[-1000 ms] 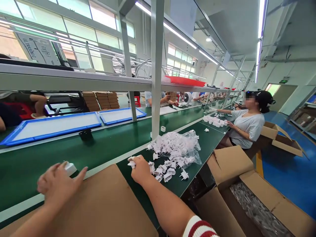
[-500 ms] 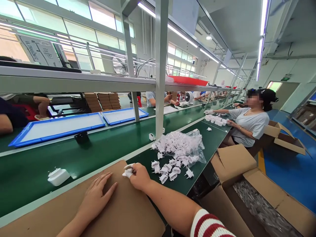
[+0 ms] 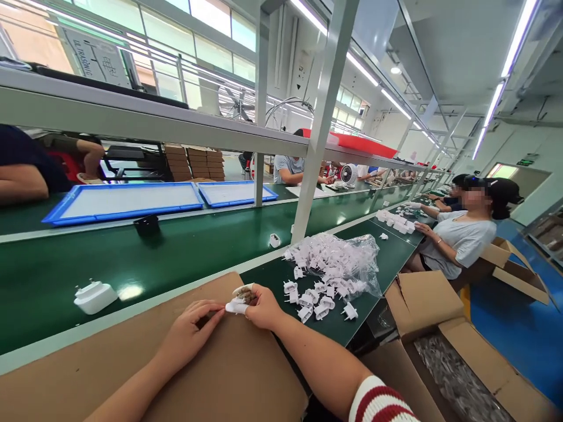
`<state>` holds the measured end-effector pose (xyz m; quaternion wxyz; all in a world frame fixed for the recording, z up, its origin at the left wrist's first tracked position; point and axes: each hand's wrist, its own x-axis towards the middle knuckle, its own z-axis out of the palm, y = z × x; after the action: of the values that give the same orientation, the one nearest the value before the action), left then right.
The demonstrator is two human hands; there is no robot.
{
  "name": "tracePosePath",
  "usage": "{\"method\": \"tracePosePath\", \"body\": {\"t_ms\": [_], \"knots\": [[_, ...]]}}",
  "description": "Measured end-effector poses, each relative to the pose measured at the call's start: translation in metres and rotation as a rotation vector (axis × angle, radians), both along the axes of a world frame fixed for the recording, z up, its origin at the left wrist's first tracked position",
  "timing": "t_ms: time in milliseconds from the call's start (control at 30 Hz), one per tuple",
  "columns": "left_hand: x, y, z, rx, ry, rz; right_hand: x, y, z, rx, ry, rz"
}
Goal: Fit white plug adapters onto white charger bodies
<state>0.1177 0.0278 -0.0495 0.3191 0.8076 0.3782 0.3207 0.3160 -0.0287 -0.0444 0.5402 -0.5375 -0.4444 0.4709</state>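
Observation:
Over a brown cardboard sheet [image 3: 229, 363], my two hands meet. My left hand [image 3: 187, 331] is closed in a pinch, its thumb and forefinger at the tip of a white finger cot [image 3: 236, 306] on my right thumb. My right hand [image 3: 263, 308] has its fingers curled, with white coverings on the fingertips and a brownish, stained patch between them. Whether it holds anything inside cannot be made out. Right of it lie several loose white plug adapters [image 3: 314, 299], in front of a clear plastic bag [image 3: 367, 258] with more of them.
A white charger-like plug [image 3: 95, 297] and a black piece [image 3: 146, 225] lie on the green belt [image 3: 202, 246]. Blue-rimmed trays [image 3: 125, 220] are across it. A metal post [image 3: 314, 176] rises ahead. Open cartons [image 3: 424, 296] and a seated co-worker [image 3: 468, 234] are at right.
My left hand has moved from lying spread on the cardboard to pinching at my right thumb's tip. The view has shifted and tilted slightly.

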Motion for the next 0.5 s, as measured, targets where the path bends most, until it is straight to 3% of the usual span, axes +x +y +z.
{"method": "tracePosePath", "body": {"t_ms": [267, 500], "knots": [[-0.0022, -0.0033, 0.0011, -0.008, -0.022, -0.005, -0.0032, -0.0014, -0.0017, 0.006, -0.003, 0.028], [-0.0029, 0.0002, -0.0074, 0.013, -0.041, -0.014, -0.0034, -0.0034, 0.0019, -0.061, 0.052, 0.054]]}}
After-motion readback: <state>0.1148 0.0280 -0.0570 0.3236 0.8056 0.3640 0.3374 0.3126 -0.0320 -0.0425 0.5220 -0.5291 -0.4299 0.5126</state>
